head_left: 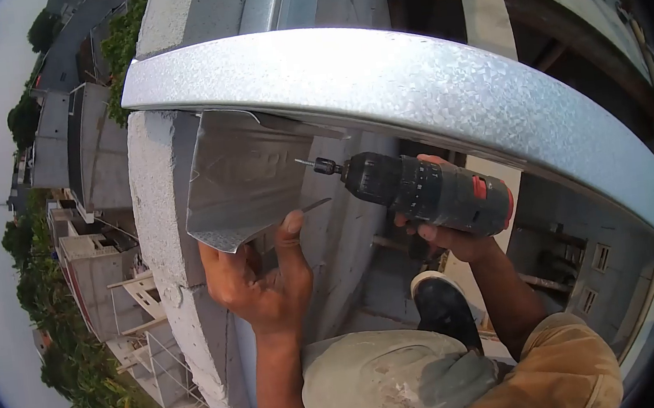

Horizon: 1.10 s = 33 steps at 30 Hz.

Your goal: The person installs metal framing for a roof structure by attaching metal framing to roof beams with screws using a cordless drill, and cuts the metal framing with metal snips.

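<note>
A black and red cordless drill (pixel 429 193) is gripped in my right hand (pixel 458 239), its bit pointing left toward a bent sheet-metal piece (pixel 247 168). The bit tip looks close to the metal; whether they touch I cannot tell. My left hand (pixel 263 282) holds the lower edge of this piece, thumb up on its near side and fingers partly hidden behind it. The piece sits under a long galvanized metal beam (pixel 377 71), beside a concrete block wall (pixel 156 190). A thin pointed strip shows just right of my left thumb.
My knee (pixel 393 380) and a dark boot (pixel 443 311) are below the drill. Beyond the wall's left edge lies a drop to buildings (pixel 98 148) and trees (pixel 82 373). At the right, an unfinished room (pixel 579 249) shows far below.
</note>
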Tool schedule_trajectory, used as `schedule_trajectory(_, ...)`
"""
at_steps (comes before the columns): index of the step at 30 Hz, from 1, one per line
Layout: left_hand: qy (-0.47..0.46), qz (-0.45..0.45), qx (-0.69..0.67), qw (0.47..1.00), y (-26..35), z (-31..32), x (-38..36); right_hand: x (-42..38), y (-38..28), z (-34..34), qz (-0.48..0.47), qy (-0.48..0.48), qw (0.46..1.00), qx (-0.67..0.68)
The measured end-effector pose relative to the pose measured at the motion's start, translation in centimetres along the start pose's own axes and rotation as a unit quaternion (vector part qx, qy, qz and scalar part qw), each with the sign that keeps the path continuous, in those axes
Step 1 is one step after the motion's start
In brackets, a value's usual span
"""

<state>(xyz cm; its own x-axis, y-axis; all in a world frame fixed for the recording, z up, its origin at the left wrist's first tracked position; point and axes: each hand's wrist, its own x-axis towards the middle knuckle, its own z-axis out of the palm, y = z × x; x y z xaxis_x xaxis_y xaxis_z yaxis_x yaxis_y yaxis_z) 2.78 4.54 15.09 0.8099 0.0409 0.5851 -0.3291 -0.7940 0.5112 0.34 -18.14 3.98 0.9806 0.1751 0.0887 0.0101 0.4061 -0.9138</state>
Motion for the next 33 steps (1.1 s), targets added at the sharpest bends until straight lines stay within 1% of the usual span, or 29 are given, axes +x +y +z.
schedule_trajectory(1, -0.003, -0.006, -0.001, 1.0, -0.1, 0.0, -0.1, -0.1, -0.4, 0.3, 0.049, 0.011, 0.999, -0.002)
schedule_trajectory(3, -0.01, 0.015, 0.035, 0.999, -0.3, -0.2, -0.1, -0.3, -0.4, 0.3, 0.095, 0.022, 0.995, 0.001)
schedule_trajectory(5, -0.013, 0.014, 0.029, 0.999, -0.4, -0.3, -0.1, -0.6, 0.7, -0.3, 0.165, -0.02, 0.982, -0.085)
schedule_trajectory(6, -0.014, 0.009, 0.021, 1.0, -0.4, -0.4, -0.2, -0.8, 1.2, -0.5, 0.163, -0.022, 0.983, -0.081)
schedule_trajectory(7, -0.013, 0.011, 0.026, 1.0, -0.5, -0.4, -0.3, -1.1, 1.8, -0.6, 0.18, -0.014, 0.982, -0.055)
schedule_trajectory(9, -0.01, -0.017, -0.007, 1.0, -0.4, -0.3, -0.5, -1.7, 3.1, -0.8, 0.193, -0.007, 0.981, -0.025)
schedule_trajectory(10, -0.009, -0.011, -0.004, 1.0, -0.6, 0.1, -0.5, -1.8, 3.6, -0.9, 0.155, -0.018, 0.987, 0.048)
schedule_trajectory(11, 0.019, 0.002, -0.031, 0.999, -0.9, 0.6, -0.5, -1.9, 4.0, -1.0, 0.119, -0.034, 0.985, 0.123)
schedule_trajectory(12, 0.033, 0.013, -0.043, 0.998, -1.0, 0.7, -0.2, -2.0, 4.0, -1.1, 0.102, -0.05, 0.98, 0.165)
schedule_trajectory(13, 0.047, 0.025, -0.055, 0.997, -1.0, 0.7, 0.0, -2.1, 3.8, -1.2, 0.1, -0.059, 0.978, 0.175)
schedule_trajectory(14, 0.017, 0.019, -0.018, 1.0, -0.9, 0.3, -0.1, -2.1, 3.7, -1.4, 0.102, -0.066, 0.976, 0.179)
schedule_trajectory(15, 0.008, 0.018, 0.005, 1.0, -0.6, -0.2, 0.0, -2.2, 3.5, -1.6, 0.106, -0.07, 0.976, 0.179)
schedule_trajectory(16, -0.001, 0.017, 0.028, 0.999, -0.3, -0.7, 0.1, -2.2, 3.2, -1.7, 0.11, -0.072, 0.976, 0.176)
schedule_trajectory(17, -0.027, -0.004, 0.003, 1.0, 0.0, -0.9, 0.3, -2.2, 2.9, -1.9, 0.113, -0.073, 0.976, 0.171)
schedule_trajectory(19, -0.057, -0.017, -0.023, 0.998, 0.3, -1.3, 0.6, -2.3, 2.0, -2.2, 0.113, -0.071, 0.978, 0.162)
schedule_trajectory(21, -0.073, -0.046, -0.048, 0.995, 0.1, -1.3, 0.5, -2.6, 1.0, -2.4, 0.114, -0.06, 0.981, 0.147)
schedule_trajectory(23, -0.076, -0.022, -0.05, 0.996, 0.2, -1.3, 0.7, -3.1, 0.1, -2.6, 0.108, -0.048, 0.985, 0.128)
schedule_trajectory(25, -0.055, 0.007, 0.009, 0.998, 0.3, -1.1, 0.9, -3.7, -0.8, -2.7, 0.099, -0.041, 0.99, 0.096)
schedule_trajectory(27, -0.008, 0.008, -0.02, 1.0, -0.4, -0.3, 0.2, -4.4, -1.6, -3.0, 0.089, -0.02, 0.994, 0.053)
schedule_trajectory(30, 0.028, 0.054, 0.007, 0.998, -1.6, 0.3, -0.5, -4.8, -2.0, -2.7, 0.055, -0.012, 0.998, -0.023)
schedule_trajectory(33, 0.067, 0.103, 0.028, 0.992, 1.4, 3.8, -0.2, -6.1, -2.3, -2.6, 0.035, 0.005, 0.997, -0.069)
